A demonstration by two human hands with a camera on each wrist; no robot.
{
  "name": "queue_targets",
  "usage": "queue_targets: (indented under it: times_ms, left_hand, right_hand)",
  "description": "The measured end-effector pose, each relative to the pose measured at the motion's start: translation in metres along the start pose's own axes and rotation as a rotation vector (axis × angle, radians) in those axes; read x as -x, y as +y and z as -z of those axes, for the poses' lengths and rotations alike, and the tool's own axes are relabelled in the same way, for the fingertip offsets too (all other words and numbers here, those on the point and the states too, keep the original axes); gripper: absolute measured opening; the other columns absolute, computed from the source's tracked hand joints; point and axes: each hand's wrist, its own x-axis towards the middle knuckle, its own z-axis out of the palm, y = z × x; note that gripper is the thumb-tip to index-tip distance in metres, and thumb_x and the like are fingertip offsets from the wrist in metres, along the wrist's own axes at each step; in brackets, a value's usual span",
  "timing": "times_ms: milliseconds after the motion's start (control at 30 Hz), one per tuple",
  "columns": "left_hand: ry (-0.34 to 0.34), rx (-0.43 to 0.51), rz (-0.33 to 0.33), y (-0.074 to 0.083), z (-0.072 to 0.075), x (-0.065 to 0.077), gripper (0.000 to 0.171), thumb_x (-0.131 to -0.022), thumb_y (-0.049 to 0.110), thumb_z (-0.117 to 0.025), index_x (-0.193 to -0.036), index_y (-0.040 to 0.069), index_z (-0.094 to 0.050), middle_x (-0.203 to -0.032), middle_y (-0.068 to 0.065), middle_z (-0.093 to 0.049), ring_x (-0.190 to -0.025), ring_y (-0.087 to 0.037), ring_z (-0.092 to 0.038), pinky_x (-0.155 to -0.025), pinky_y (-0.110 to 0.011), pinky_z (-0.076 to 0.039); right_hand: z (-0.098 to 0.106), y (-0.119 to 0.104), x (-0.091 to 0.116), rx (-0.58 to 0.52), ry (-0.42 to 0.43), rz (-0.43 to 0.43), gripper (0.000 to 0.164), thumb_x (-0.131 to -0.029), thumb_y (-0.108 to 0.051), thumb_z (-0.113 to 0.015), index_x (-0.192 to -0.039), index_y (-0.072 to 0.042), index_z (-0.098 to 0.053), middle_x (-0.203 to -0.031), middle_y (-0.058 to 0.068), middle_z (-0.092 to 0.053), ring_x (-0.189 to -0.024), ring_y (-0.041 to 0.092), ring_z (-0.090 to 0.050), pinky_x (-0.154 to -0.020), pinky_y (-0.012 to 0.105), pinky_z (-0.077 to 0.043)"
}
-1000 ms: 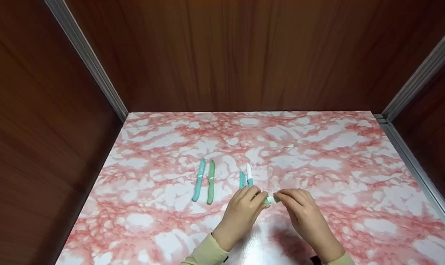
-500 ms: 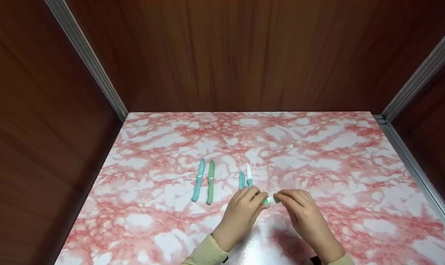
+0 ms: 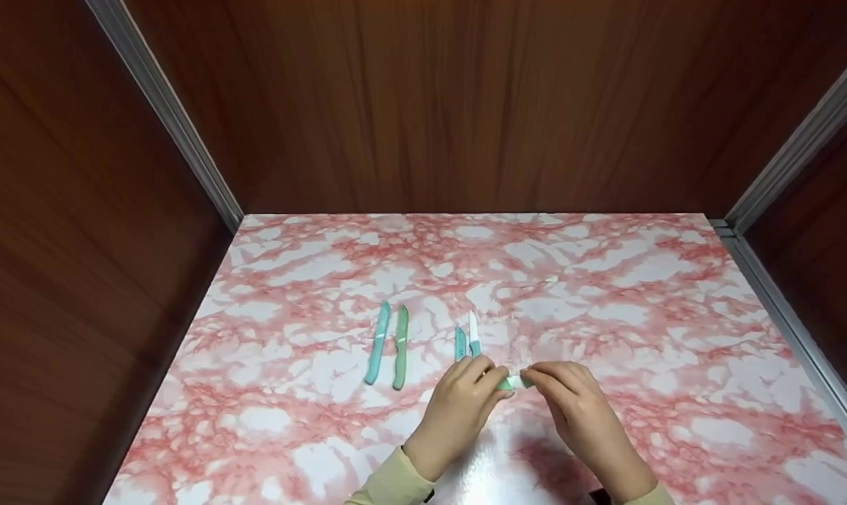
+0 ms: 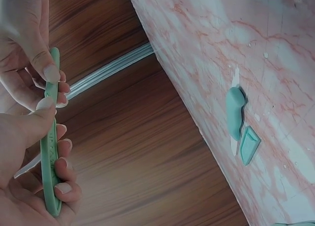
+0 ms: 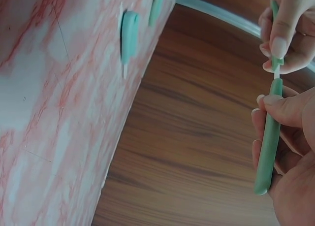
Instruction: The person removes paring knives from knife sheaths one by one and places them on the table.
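one green knife (image 5: 277, 83), likely light, stiff, is gripped by left hand (image 3: 461, 401) and right hand (image 3: 578, 400); its handle (image 5: 268, 142) is best held.

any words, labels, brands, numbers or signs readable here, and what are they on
No text can be read in any view.
Held green piece: a row of small marks, too small to tell whether they are letters.
Held green handle: no writing can be made out.
Teal sheath: small dark marks, too small to read.
Long teal knife and long green knife: no writing can be made out.
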Motion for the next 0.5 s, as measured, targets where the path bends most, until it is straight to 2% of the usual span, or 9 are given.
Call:
queue_targets:
  times_ms: [133, 167, 233, 333, 367, 467, 500]
  left_hand:
    - [-0.002, 0.004, 0.011, 0.0002, 0.0001, 0.0003, 0.022, -0.091, 0.027, -0.064, -0.105, 0.011, -0.068, -0.093, 0.004, -0.053, -0.080, -0.009, -0.049, -0.073, -0.018, -0.043]
    - [-0.003, 0.008, 0.017, 0.0002, 0.0003, 0.0004, 0.022, -0.090, 0.027, -0.064, -0.105, 0.011, -0.068, -0.093, 0.004, -0.053, -0.080, -0.009, -0.049, -0.073, -0.018, -0.043]
    - [-0.004, 0.016, 0.025, -0.0001, 0.0003, 0.0007, 0.022, -0.089, 0.026, -0.065, -0.105, 0.011, -0.068, -0.093, 0.004, -0.053, -0.080, -0.009, -0.049, -0.074, -0.018, -0.043]
    - [-0.009, 0.023, 0.030, -0.0007, 0.0003, 0.0008, 0.022, -0.090, 0.026, -0.064, -0.104, 0.011, -0.068, -0.093, 0.004, -0.053, -0.081, -0.009, -0.049, -0.075, -0.018, -0.043]
    - [-0.010, 0.026, 0.030, -0.0008, 0.0003, 0.0008, 0.021, -0.090, 0.026, -0.065, -0.104, 0.011, -0.068, -0.093, 0.004, -0.053, -0.081, -0.009, -0.049, -0.075, -0.018, -0.043]
    - [-0.006, 0.039, 0.022, -0.0011, -0.0003, 0.0010, 0.020, -0.090, 0.025, -0.065, -0.103, 0.010, -0.068, -0.093, 0.004, -0.053, -0.080, -0.009, -0.049, -0.073, -0.017, -0.042]
    - [-0.003, 0.040, 0.019, -0.0011, -0.0005, 0.0010, 0.020, -0.089, 0.025, -0.066, -0.102, 0.010, -0.068, -0.092, 0.004, -0.053, -0.080, -0.009, -0.049, -0.073, -0.017, -0.042]
  right_hand:
    - [0.0013, 0.0002, 0.0003, 0.004, -0.003, -0.006, 0.034, -0.104, -0.020, -0.039, -0.111, -0.005, -0.068, -0.110, 0.005, -0.062, -0.097, 0.023, -0.058, -0.087, 0.028, -0.043]
    - [0.0017, 0.0001, 0.0004, 0.003, -0.004, -0.009, 0.028, -0.102, -0.015, -0.044, -0.111, -0.005, -0.068, -0.110, 0.005, -0.062, -0.097, 0.023, -0.058, -0.087, 0.028, -0.043]
    - [0.0023, 0.0000, 0.0004, 0.002, -0.009, -0.017, 0.021, -0.096, -0.004, -0.055, -0.111, -0.005, -0.068, -0.110, 0.004, -0.062, -0.098, 0.023, -0.058, -0.088, 0.027, -0.043]
    - [0.0033, 0.0000, 0.0005, -0.006, -0.015, -0.024, 0.034, -0.081, 0.010, -0.066, -0.112, -0.005, -0.068, -0.111, 0.004, -0.062, -0.098, 0.024, -0.057, -0.089, 0.027, -0.043]
    - [0.0037, -0.0001, 0.0005, -0.010, -0.021, -0.029, 0.036, -0.079, 0.011, -0.067, -0.112, -0.005, -0.068, -0.111, 0.004, -0.062, -0.099, 0.023, -0.057, -0.089, 0.026, -0.043]
    - [0.0043, 0.0003, 0.0004, -0.013, -0.024, -0.021, 0.022, -0.093, -0.002, -0.057, -0.112, -0.005, -0.067, -0.111, 0.004, -0.062, -0.098, 0.023, -0.057, -0.090, 0.026, -0.042]
    - [0.0045, 0.0005, 0.0003, -0.014, -0.023, -0.018, 0.022, -0.097, -0.008, -0.052, -0.112, -0.005, -0.067, -0.111, 0.004, -0.062, -0.098, 0.023, -0.057, -0.090, 0.025, -0.042]
